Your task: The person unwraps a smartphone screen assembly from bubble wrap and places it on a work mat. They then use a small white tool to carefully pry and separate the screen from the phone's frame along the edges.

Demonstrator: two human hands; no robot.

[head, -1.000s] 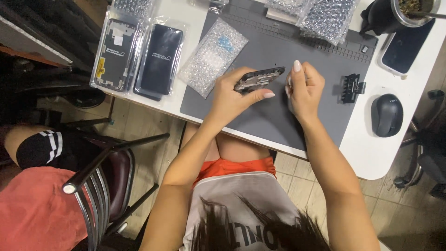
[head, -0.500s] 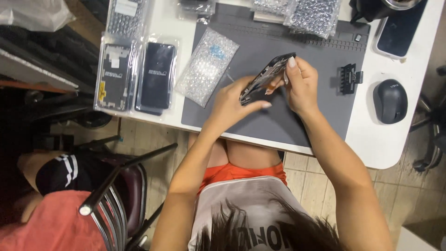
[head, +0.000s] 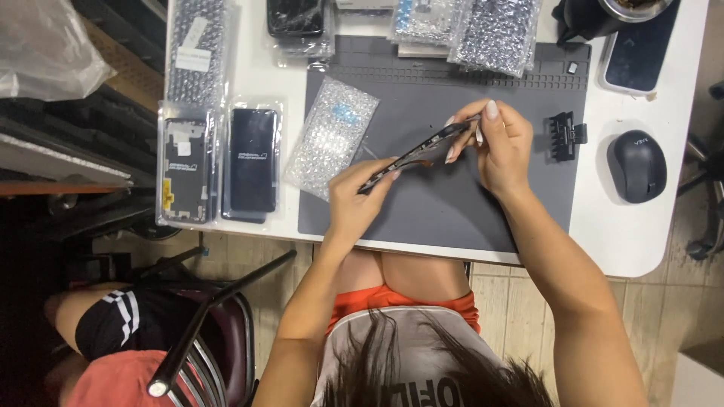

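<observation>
A dark phone frame (head: 413, 155) is held edge-on above the grey work mat (head: 483, 218). My left hand (head: 354, 200) grips its lower left end. My right hand (head: 498, 143) pinches its upper right end with the fingertips. The frame is tilted, its right end higher. A bubble-wrap pouch (head: 332, 136) lies on the mat's left edge, just left of my left hand.
Two bagged phone parts (head: 219, 162) lie on the white table at left. More bubble-wrap pouches (head: 490, 30) sit at the back. A small black clip tool (head: 567, 136), a black mouse (head: 637, 166) and a phone (head: 641, 53) are at right. Another person's leg (head: 113, 324) and chair (head: 204, 324) are lower left.
The phone frame lay flat on the mat a second ago. Both hands have lifted it and turned it onto its edge.
</observation>
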